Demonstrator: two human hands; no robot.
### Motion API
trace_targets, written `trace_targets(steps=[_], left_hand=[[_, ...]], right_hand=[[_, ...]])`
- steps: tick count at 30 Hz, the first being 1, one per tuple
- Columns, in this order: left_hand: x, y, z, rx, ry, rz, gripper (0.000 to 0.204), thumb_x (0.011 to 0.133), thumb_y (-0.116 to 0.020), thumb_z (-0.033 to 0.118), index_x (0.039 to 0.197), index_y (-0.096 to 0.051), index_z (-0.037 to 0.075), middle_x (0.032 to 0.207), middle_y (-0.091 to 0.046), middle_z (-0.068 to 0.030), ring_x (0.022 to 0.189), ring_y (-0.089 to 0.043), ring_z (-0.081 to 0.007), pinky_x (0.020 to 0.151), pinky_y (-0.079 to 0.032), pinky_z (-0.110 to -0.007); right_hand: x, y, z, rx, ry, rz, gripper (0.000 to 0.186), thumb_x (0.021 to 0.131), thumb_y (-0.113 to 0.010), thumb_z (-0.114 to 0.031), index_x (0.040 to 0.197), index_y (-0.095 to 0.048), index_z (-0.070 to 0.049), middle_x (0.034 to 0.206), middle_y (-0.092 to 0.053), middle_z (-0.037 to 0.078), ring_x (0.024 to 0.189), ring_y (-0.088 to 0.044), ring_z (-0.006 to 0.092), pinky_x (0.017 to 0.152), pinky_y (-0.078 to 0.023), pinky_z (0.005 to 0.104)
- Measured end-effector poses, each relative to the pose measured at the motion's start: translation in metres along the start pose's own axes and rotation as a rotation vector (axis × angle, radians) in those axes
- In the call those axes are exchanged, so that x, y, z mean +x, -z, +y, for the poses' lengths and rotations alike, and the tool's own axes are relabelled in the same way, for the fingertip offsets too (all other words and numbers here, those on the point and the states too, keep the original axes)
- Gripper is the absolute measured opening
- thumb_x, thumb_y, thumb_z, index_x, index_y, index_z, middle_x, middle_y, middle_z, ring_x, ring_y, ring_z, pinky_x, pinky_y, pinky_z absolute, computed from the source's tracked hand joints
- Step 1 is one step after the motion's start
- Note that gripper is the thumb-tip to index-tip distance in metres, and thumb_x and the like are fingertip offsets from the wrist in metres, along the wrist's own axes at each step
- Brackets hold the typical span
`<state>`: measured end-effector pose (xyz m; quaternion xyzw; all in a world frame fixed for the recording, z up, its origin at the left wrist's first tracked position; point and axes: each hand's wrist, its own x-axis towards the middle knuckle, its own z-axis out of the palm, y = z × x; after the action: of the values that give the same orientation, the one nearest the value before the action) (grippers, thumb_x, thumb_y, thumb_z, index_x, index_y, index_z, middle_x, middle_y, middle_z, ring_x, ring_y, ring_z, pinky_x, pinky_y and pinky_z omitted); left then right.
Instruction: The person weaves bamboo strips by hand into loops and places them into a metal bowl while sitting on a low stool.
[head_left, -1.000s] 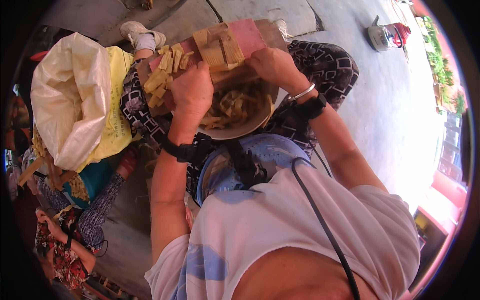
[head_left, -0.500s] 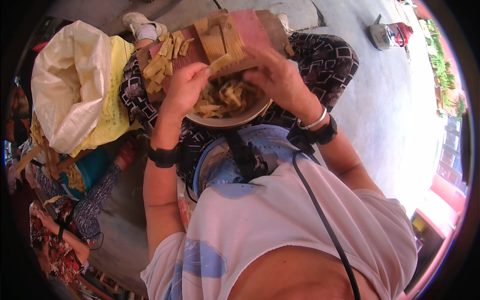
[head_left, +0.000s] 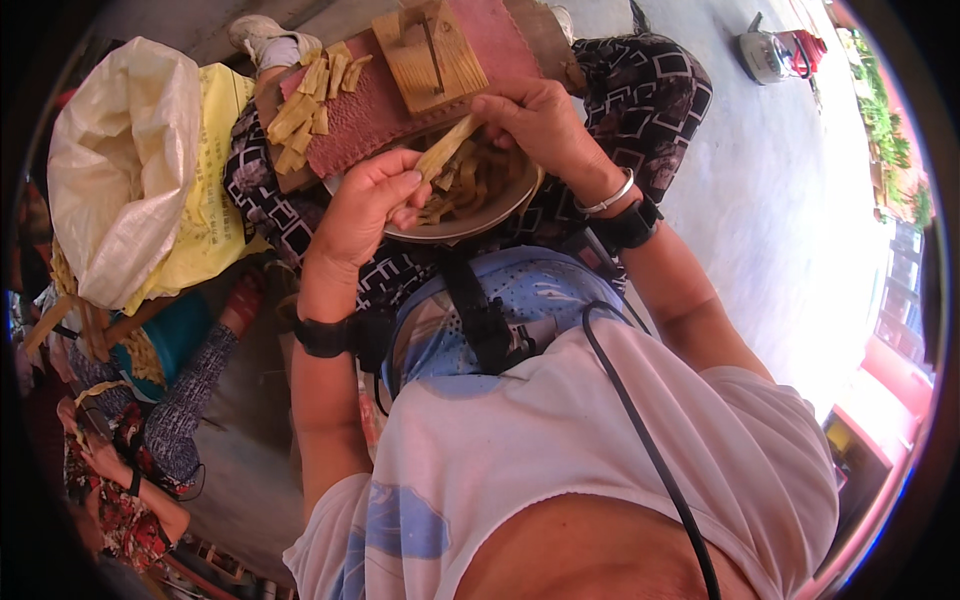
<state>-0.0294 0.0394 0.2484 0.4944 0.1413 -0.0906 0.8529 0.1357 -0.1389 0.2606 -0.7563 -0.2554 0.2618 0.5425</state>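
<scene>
A pale yellow, fibrous strip (head_left: 448, 147) is stretched slantwise between my two hands. My left hand (head_left: 368, 198) pinches its lower end with thumb and fingers. At the upper end, the fingertips of my right hand (head_left: 538, 122) are closed on it. Below the strip, a round basin (head_left: 452, 237) rests at my lap, holding many similar curled strips. Just beyond it is a wooden block (head_left: 412, 78) with a dark slit, lying on a textured pink mat (head_left: 345, 130). Short flat pieces (head_left: 298, 112) of the same yellow material are heaped at the mat's left side.
A large white woven sack (head_left: 115, 170) and a yellow bag (head_left: 218, 165) stand to my left. Beyond them, another person's hand (head_left: 105, 455) is near a teal tub (head_left: 180, 335) of yellow pieces. A metal kettle (head_left: 765, 58) stands on the floor at far right.
My right hand has come to the strip's upper end and closed on it. The strip is now drawn out between both hands. The block and mat have shifted slightly in view.
</scene>
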Motion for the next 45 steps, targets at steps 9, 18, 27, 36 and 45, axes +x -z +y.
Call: trace_targets(steps=[9, 18, 27, 36, 45], left_hand=[[0.017, -0.020, -0.008, -0.702, -0.139, -0.003, 0.026, 0.100, -0.057, 0.025, 0.119, -0.060, 0.007, 0.117, -0.061, -0.0048, 0.079, -0.052, -0.0115, 0.064, -0.042, -0.027], [0.034, -0.020, -0.015, -0.783, -0.230, -0.183, 0.020, 0.102, -0.053, 0.022, 0.114, -0.062, 0.009, 0.127, -0.062, -0.0082, 0.074, -0.052, -0.0111, 0.066, -0.045, -0.026], [0.023, -0.039, -0.006, -0.687, -0.156, 0.121, 0.021, 0.101, -0.056, 0.023, 0.116, -0.061, 0.009, 0.104, -0.065, -0.0028, 0.070, -0.053, -0.0108, 0.061, -0.043, -0.026], [0.020, -0.023, -0.023, -0.805, -0.072, -0.073, 0.024, 0.101, -0.055, 0.023, 0.121, -0.058, 0.010, 0.077, -0.052, 0.0029, 0.051, -0.035, -0.0049, 0.047, -0.027, -0.021], [0.015, -0.031, -0.016, -0.581, 0.021, -0.190, 0.029, 0.099, -0.060, 0.019, 0.126, -0.054, 0.011, 0.073, -0.053, -0.0015, 0.048, -0.033, -0.0050, 0.046, -0.029, -0.019]], right_hand=[[-0.024, -0.020, -0.003, 0.014, 0.260, 0.021, 0.010, 0.088, -0.067, -0.005, 0.097, -0.072, -0.002, 0.075, -0.068, 0.011, 0.061, -0.064, 0.0217, 0.059, -0.052, 0.0308], [-0.035, -0.013, -0.010, 0.323, 0.066, -0.085, 0.013, 0.089, -0.068, -0.002, 0.102, -0.071, 0.002, 0.090, -0.071, 0.008, 0.074, -0.064, 0.0115, 0.065, -0.053, 0.0267], [-0.029, -0.012, -0.013, 0.422, 0.144, 0.000, 0.016, 0.092, -0.065, 0.000, 0.108, -0.070, 0.003, 0.096, -0.070, 0.003, 0.074, -0.062, 0.0061, 0.067, -0.051, 0.0209], [-0.031, -0.012, -0.005, 0.401, 0.051, -0.003, 0.014, 0.092, -0.065, -0.002, 0.105, -0.068, 0.000, 0.084, -0.067, -0.001, 0.073, -0.062, 0.0057, 0.066, -0.051, 0.0205], [-0.028, -0.009, 0.003, 0.398, 0.018, -0.131, 0.011, 0.091, -0.066, -0.004, 0.100, -0.069, 0.002, 0.079, -0.067, 0.001, 0.070, -0.061, 0.0068, 0.064, -0.050, 0.0218]])
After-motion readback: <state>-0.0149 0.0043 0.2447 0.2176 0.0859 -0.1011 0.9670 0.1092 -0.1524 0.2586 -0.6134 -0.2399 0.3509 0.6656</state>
